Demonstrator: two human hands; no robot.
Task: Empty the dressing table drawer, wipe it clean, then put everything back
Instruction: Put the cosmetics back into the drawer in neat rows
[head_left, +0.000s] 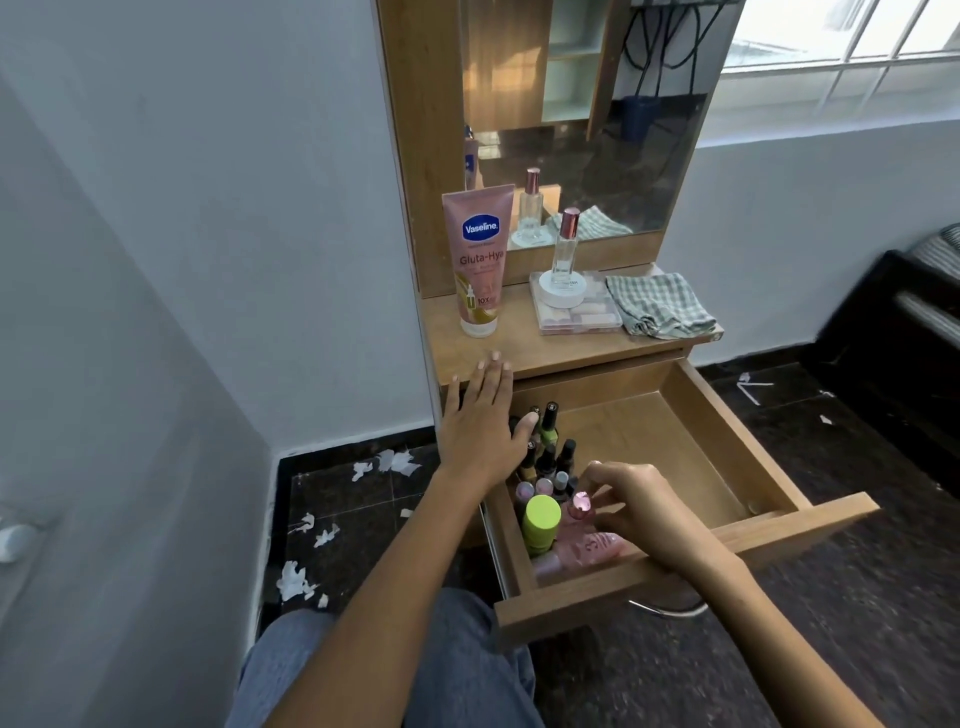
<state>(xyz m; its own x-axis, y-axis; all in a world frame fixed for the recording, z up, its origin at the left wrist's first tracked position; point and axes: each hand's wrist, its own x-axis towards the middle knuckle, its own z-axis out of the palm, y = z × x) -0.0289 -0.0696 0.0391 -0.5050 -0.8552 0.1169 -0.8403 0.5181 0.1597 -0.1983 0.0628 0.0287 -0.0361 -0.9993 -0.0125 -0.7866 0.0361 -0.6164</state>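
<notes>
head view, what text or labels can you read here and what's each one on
"Vaseline" on the blue badge of the pink tube standing on the table top.
"Gluta-Hya" below it, on the same tube.
"10x" near the tube's base; the smaller print around it is too blurred to read.
White round jar: lettering too small to read.
Pink bottle in the drawer: print unreadable.

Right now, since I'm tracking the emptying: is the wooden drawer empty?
Not empty. The wooden drawer holds nail polish bottles, a lime-green capped container and a pink bottle.
</notes>
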